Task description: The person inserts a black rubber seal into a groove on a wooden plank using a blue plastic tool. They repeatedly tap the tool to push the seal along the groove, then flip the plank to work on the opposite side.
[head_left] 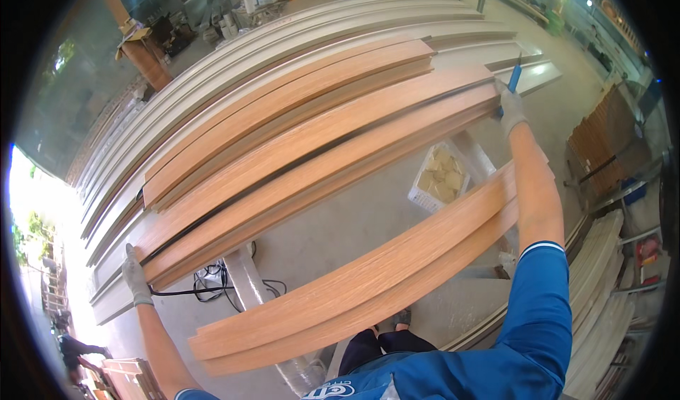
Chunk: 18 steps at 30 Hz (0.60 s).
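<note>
A long wood-grain profile point(319, 177) lies across the supports in front of me, with a narrow black strip point(280, 170) running along its far edge. My left hand point(135, 278), in a grey glove, is closed around its left end, thumb up. At the opposite end, my gloved right hand point(511, 108) is closed on a blue tool point(515, 78) with a thin dark tip and rests against the profile's end. Another wood-grain profile point(333, 131) lies directly behind the strip. Nearer my body, a separate stepped wood-grain profile point(354, 286) stretches below both hands.
Several pale grey profiles point(283, 33) lie in parallel on the far side. Beneath, a white box point(440, 178) holds yellowish pieces, and black cables point(212, 281) lie near a plastic-wrapped support bar point(243, 279). More pale profiles point(598, 279) are stacked at right.
</note>
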Each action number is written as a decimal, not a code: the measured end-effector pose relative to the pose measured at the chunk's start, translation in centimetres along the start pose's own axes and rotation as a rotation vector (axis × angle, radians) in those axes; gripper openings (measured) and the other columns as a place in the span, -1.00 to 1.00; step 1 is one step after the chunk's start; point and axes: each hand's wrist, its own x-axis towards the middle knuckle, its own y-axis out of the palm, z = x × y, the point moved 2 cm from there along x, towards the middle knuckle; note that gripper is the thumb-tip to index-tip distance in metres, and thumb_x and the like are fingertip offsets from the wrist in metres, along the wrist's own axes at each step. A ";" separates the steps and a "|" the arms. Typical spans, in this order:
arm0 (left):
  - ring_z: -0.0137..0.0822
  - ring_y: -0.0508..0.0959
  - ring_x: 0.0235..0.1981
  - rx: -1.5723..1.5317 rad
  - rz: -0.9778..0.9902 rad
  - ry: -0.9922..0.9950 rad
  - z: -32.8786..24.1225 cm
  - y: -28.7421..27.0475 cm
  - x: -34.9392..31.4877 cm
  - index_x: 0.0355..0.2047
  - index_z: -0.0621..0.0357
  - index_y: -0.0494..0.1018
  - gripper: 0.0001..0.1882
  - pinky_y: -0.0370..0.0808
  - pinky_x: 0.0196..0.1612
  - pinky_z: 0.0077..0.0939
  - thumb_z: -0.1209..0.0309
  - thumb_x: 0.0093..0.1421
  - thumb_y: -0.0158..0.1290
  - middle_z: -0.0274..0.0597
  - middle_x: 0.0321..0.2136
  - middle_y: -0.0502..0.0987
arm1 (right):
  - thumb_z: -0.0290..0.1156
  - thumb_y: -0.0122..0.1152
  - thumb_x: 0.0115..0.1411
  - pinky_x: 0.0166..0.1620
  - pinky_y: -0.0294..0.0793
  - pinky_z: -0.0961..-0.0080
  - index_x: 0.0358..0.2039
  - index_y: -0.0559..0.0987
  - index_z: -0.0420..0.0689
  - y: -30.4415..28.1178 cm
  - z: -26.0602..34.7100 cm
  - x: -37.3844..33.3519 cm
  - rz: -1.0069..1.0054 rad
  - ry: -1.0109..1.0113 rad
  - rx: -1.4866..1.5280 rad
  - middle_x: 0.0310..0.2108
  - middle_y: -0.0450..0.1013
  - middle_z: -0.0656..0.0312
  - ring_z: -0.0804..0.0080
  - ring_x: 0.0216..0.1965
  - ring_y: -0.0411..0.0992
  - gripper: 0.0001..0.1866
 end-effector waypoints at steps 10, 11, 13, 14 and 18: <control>-0.26 0.59 -0.15 0.050 -0.050 0.099 1.4 0.5 2.0 0.19 0.29 0.47 -0.19 0.51 -0.06 -0.33 -0.26 0.37 -0.12 0.07 -0.11 0.63 | 0.24 0.15 0.22 -0.01 0.50 0.18 -0.07 0.60 -0.08 -2.9 9.0 -0.2 -0.016 -0.511 -1.050 -0.14 0.59 -0.10 0.02 -0.10 0.59 -0.39; -0.23 0.56 -0.03 -0.082 0.044 0.077 2.0 0.5 2.0 0.28 0.24 0.36 -0.19 0.47 0.05 -0.35 -0.25 0.38 -0.15 0.04 0.04 0.56 | 0.24 0.18 0.21 -0.03 0.50 0.23 -0.07 0.60 -0.09 -3.5 7.8 -0.6 0.004 -0.487 -0.885 -0.17 0.59 -0.04 0.12 -0.15 0.58 -0.39; -0.18 0.46 0.18 -0.277 0.036 -0.020 3.2 -0.9 1.5 0.39 0.15 0.24 -0.17 0.35 0.25 -0.34 -0.27 0.40 -0.24 -0.04 0.28 0.40 | 0.22 0.24 0.21 -0.20 0.45 0.43 -0.07 0.63 -0.08 -5.4 5.4 -1.2 -0.046 -0.498 -0.740 -0.31 0.54 0.23 0.44 -0.33 0.46 -0.40; -0.14 0.50 0.13 -0.477 0.009 -0.150 4.0 -2.5 0.8 0.30 0.17 0.35 -0.21 0.40 0.20 -0.30 -0.26 0.40 -0.24 0.00 0.17 0.48 | 0.13 0.26 0.24 -0.36 0.33 0.54 -0.14 0.66 -0.04 -7.4 4.6 -1.3 0.035 -0.375 -0.634 -0.47 0.41 0.40 0.58 -0.47 0.33 -0.52; -0.22 0.45 -0.46 -0.951 -0.237 -0.370 6.3 -10.1 -5.5 0.10 0.28 0.48 -0.34 0.46 -0.32 -0.17 -0.11 0.44 -0.16 -0.20 -0.58 0.46 | 0.04 0.26 0.28 -0.51 0.13 0.58 -0.12 0.68 -0.07 -16.5 1.9 -1.1 -0.115 -0.223 -0.403 -0.60 0.16 0.52 0.70 -0.60 0.07 -0.57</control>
